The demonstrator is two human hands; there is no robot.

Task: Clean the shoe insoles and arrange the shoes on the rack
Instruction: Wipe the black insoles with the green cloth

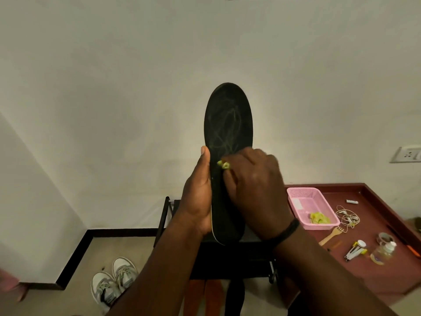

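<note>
Nearest the camera, two bare forearms rise from the bottom edge, the right one with a dark braided band [287, 231] at the wrist. The left hand [197, 197] grips the heel end of a black insole [228, 124] from the left, fingers wrapped behind it and the thumb stretched straight up along its left edge. The insole is a long flat oval with a matte, felt-like face, held upright in mid-air, its upper half streaked with pale yellowish smears. The right hand [255, 188] lies over the insole's middle, its fingers curled tight on a small crumpled yellow-green wad [222, 164] pressed against the dark surface.

Below on the beige floor, at lower left, stands a pair of grey-and-white sneakers [114, 281], laced, side by side. Behind the hands a black metal-framed rack [167, 215] is mostly hidden by the arms.

To the right, a maroon table [364, 279] with a raised rim carries a pink perforated plastic basket [312, 208] near its far left corner, with yellow-green scraps inside. Beside it lie tangled white earphones [347, 216], a wooden fork [331, 235], a small clear bottle [385, 250] and a tape roll [384, 237].

Beyond is a plain white wall with a socket plate [407, 154] at right.
</note>
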